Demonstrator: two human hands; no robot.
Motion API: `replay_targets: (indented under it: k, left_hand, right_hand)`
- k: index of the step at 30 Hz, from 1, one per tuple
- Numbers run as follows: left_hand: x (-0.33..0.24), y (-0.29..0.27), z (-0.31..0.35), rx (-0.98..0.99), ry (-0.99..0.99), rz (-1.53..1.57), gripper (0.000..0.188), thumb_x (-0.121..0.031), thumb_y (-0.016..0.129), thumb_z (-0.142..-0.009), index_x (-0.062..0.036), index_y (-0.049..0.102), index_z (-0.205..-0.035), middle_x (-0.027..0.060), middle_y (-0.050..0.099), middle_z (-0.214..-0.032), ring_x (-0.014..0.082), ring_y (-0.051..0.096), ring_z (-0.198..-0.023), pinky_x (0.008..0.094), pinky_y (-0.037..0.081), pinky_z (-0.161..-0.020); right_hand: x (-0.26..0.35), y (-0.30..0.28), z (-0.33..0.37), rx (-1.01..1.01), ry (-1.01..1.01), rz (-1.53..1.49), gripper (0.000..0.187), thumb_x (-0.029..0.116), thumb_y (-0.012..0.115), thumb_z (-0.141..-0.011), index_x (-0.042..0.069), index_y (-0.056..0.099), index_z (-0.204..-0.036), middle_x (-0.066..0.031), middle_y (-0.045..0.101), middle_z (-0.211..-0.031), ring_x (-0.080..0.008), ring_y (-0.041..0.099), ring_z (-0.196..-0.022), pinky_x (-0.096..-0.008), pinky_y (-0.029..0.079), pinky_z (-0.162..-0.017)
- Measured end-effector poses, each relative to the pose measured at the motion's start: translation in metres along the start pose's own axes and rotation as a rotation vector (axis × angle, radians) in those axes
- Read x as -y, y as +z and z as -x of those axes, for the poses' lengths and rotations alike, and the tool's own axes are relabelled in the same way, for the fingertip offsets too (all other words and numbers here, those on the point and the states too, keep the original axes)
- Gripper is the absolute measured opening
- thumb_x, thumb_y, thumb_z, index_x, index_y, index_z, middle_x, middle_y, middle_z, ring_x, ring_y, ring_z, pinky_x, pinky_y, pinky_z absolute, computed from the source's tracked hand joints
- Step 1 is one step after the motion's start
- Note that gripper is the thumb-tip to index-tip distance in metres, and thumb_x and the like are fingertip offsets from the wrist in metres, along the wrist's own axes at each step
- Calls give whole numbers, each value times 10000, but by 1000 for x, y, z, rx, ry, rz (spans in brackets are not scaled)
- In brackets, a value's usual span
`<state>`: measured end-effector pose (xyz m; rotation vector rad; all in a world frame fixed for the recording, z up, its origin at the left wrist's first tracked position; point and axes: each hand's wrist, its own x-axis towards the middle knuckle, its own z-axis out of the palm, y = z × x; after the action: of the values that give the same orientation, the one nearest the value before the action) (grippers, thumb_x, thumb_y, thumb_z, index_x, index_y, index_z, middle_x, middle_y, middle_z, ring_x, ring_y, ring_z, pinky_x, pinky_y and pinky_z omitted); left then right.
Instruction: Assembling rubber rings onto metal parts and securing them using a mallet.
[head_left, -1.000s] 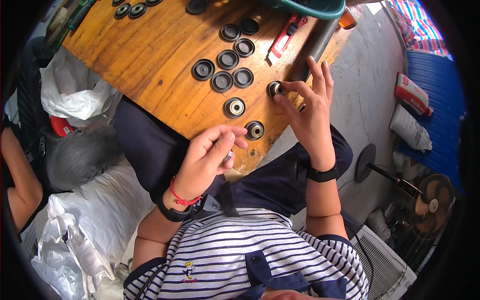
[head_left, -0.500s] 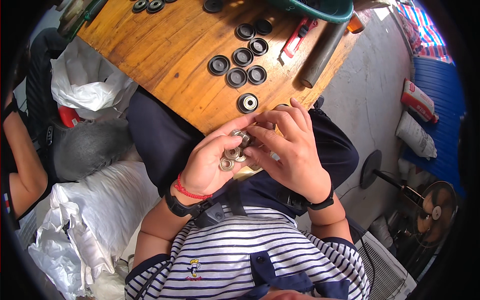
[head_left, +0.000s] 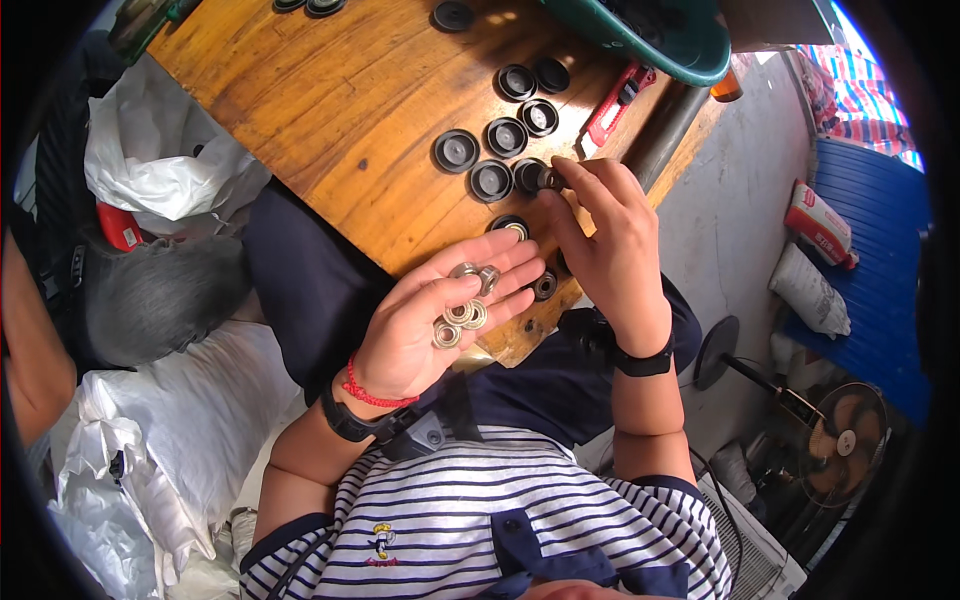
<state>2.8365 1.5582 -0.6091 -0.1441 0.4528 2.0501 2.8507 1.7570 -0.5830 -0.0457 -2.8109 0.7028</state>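
Palm up over the near corner of the table, my left hand (head_left: pixel 415 325) holds several small metal ball bearings (head_left: pixel 460 313), fingers stretched out and thumb over them. A bearing (head_left: pixel 549 178) is pinched between the thumb and fingertips of my right hand (head_left: pixel 608 215), at the edge of a round black cap (head_left: pixel 529 174) on the table. Another black cap with a bearing in it (head_left: pixel 511 228) sits just beyond my left fingertips, partly hidden by them. One more bearing in a dark cap (head_left: pixel 544 285) lies between my hands.
Several black caps (head_left: pixel 491 181) lie on the wooden table (head_left: pixel 330 120). At the far right are a red utility knife (head_left: pixel 612 110), a dark bar (head_left: pixel 672 135) and a green basin (head_left: pixel 690 60). White sacks (head_left: pixel 190 420) and another person's arm (head_left: pixel 35 340) are at the left; a fan (head_left: pixel 845 442) stands right.
My right hand has left the left palm and moved forward to a black cap with a bearing. My left fingers have straightened, leaving the bearings in view. The view has shifted slightly.
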Motion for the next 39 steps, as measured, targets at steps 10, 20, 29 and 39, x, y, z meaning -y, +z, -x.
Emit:
replay_targets:
  k: [10,20,29,39]
  left_hand:
    - [-5,-7,2,-22,59,43,549,-237,396,-1002,53,267,-1449,259,338,-1480,359,355,-1380,456,295,-1145]
    - [-1,-5,5,-37,100,57,525,-274,356,-1030,28,282,-1454,239,345,-1483,324,374,-1371,446,301,-1143]
    - [2,-2,5,-27,123,158,485,-261,297,-1056,13,317,-1456,109,479,-1372,187,483,-1246,374,384,-1047]
    - [-3,-7,3,-133,112,80,488,-272,307,-1056,22,327,-1445,140,445,-1411,214,469,-1274,397,376,-1060]
  right_hand:
    - [1,9,-10,85,-95,171,262,111,703,-792,27,663,-1037,-100,582,-854,-279,565,-797,-366,476,-709]
    - [16,7,4,-87,-35,3,375,134,761,-759,56,669,-1114,-95,575,-890,-272,538,-837,-371,455,-721]
    - [32,0,13,151,-338,-123,341,94,775,-681,42,664,-998,-79,611,-929,-259,584,-777,-358,471,-664]
    - [39,3,6,240,-329,-106,395,61,745,-725,29,646,-1106,-103,603,-966,-266,600,-787,-358,504,-688]
